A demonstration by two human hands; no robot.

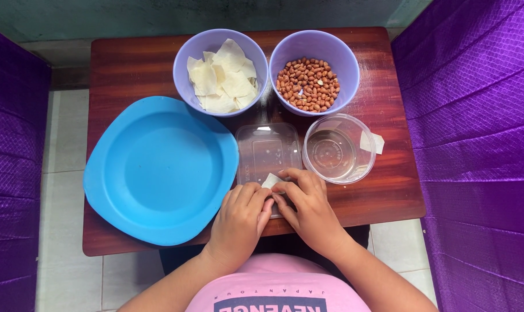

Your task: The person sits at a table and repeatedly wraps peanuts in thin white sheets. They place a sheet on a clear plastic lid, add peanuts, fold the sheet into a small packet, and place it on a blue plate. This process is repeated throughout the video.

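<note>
Two hands folding one small white wrapper over a clear flat lid
Left hand and right hand pinch its edges closed; best to press evenly, near the water cup, peanut bowl, wrapper bowl, blue plate, worktop

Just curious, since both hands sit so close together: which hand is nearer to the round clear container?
The right hand. It lies just beside the round clear container, below its left rim. The left hand is farther off, nearer the blue plate.
</note>
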